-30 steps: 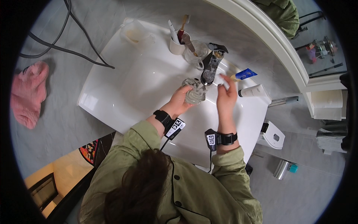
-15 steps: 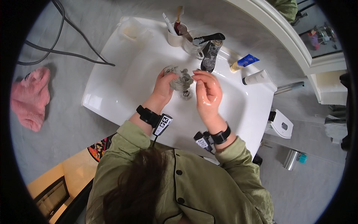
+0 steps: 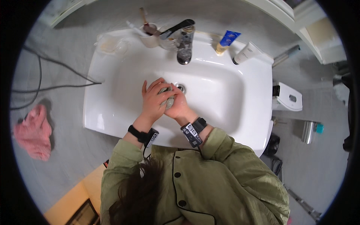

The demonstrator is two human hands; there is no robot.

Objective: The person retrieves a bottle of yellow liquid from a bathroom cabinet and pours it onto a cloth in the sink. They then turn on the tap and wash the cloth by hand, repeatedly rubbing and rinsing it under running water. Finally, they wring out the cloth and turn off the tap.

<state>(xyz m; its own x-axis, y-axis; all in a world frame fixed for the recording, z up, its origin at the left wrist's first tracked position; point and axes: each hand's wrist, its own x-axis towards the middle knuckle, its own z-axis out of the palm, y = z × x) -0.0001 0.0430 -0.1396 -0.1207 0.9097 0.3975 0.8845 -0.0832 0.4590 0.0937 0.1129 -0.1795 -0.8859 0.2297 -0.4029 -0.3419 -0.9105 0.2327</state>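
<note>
Over the white sink [image 3: 225, 127], my two hands press together around a wet, grey, crumpled cloth [image 3: 170, 102]. My left hand [image 3: 151, 101] covers it from the left with fingers bent over the top. From the right, my right hand [image 3: 179, 108] cups it from below. Most of the cloth is hidden between palms and fingers; a pale grey part shows in the gap. Just beyond my right fingertips lies the metal drain [image 3: 180, 88]. The tap [image 3: 185, 47], with its dark lever, stands on the sink's back rim.
Left of the tap are a clear cup [image 3: 169, 44] and a white cup [image 3: 149, 40] holding brushes. A blue-and-yellow tube [image 3: 227, 42] and a white tube [image 3: 245, 53] stand at the back right. A pink cloth [image 3: 33, 133] and dark cables [image 3: 56, 87] are at the left.
My right hand has come down and left to meet the left hand around the cloth. Both hands have moved toward me, away from the tap, and the view has shifted.
</note>
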